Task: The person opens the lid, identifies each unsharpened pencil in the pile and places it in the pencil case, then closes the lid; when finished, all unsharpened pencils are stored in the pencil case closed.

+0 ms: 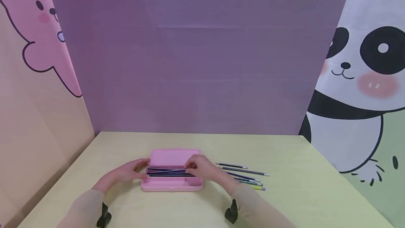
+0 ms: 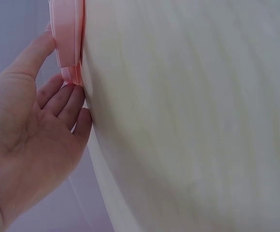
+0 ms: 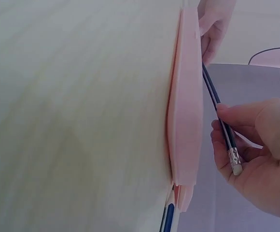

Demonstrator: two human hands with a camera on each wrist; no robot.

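Note:
An opened pink pencil case (image 1: 162, 184) lies on the table, its lid (image 1: 174, 157) folded back to the far side. Several dark pencils (image 1: 164, 172) lie lengthwise in its long compartment. My left hand (image 1: 129, 171) holds the case's left end, thumb at the near corner and fingertips at the far one. Over the right part of the case, my right hand (image 1: 202, 167) pinches a dark pencil (image 3: 210, 86) near its silver ferrule and white eraser. That pencil slants toward the case's left end, where the case wall hides its tip.
To the right of the case lie several dark striped pencils (image 1: 243, 170) with pale erasers, partly behind my right forearm. A yellow-green pencil (image 1: 257, 187) with a purple end is nearest me. A purple panel (image 1: 196, 62) stands behind the table (image 1: 152, 210).

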